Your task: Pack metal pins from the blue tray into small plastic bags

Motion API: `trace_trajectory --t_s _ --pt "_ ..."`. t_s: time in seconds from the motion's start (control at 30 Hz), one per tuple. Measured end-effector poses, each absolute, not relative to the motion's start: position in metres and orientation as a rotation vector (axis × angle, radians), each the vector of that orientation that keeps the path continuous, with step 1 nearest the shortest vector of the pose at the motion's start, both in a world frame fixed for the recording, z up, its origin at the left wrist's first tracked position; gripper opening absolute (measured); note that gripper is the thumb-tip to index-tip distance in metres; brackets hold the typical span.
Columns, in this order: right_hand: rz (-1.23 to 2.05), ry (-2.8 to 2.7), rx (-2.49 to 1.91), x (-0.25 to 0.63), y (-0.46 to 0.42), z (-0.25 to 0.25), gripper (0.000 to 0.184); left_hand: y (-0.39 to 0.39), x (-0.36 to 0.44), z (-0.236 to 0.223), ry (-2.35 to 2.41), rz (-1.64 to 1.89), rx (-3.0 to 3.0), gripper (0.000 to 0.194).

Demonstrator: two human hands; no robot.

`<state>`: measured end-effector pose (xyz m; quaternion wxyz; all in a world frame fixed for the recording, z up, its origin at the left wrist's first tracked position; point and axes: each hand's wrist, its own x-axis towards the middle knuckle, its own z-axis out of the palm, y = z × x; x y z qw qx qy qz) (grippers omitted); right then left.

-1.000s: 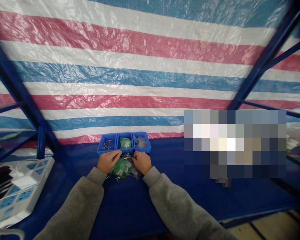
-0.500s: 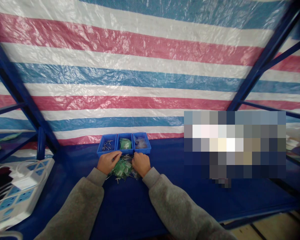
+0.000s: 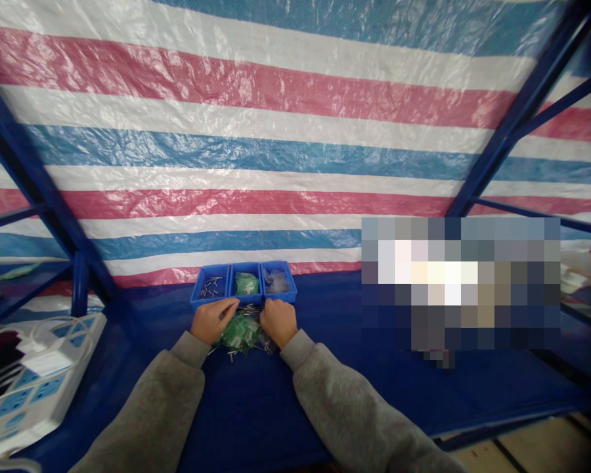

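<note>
My left hand (image 3: 213,320) rests at the left side of a loose pile, thumb and fingers pressed together. Opposite it, my right hand (image 3: 280,322) is closed at the pile's right edge. Whatever either hand may hold is hidden or too small to make out. Between them lie green plastic packets (image 3: 240,333), with clear packets and thin metal pins mixed in. Just behind the hands stand three blue bins: the left bin (image 3: 213,268) holds metal pins, the middle bin (image 3: 247,301) green packets, and the right bin (image 3: 284,297) clear packets.
A white power strip (image 3: 54,401) with plugs and cables lies at the left on the blue tabletop (image 3: 256,420). Blue metal posts (image 3: 80,282) frame both sides. A striped plastic sheet (image 3: 276,151) hangs behind. A blurred-out patch covers the right side.
My right hand has shifted slightly left, its fingers drawn in closer. My left hand stays nearly still, and the bins and pile look much the same.
</note>
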<state>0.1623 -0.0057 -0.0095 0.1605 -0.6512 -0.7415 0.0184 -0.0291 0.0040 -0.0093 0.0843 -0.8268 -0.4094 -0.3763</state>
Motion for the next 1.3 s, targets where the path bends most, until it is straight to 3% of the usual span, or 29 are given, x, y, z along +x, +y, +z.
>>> trace_trajectory --t_s 0.17,0.4,0.57,1.07,1.3 --pt "0.054 -1.986 -1.785 0.165 -0.006 -0.006 0.020 0.002 -0.028 -0.007 -1.253 -1.136 -2.482 0.023" --pt "0.312 -1.787 -1.297 0.166 -0.001 -0.011 0.021 0.000 -0.026 0.002 -1.320 -1.215 -2.527 0.032" --pt "0.487 -1.699 -1.056 0.163 -0.001 -0.015 0.022 0.003 -0.026 -0.003 -1.189 -1.211 -2.556 0.021" --pt "0.597 -1.689 -0.969 0.159 -0.003 -0.018 0.025 -0.006 -0.017 0.004 -1.269 -1.169 -2.745 0.021" --pt "0.590 -1.746 -0.900 0.159 -0.008 -0.011 0.019 -0.009 -0.016 0.008 -1.404 -1.045 -2.773 0.034"
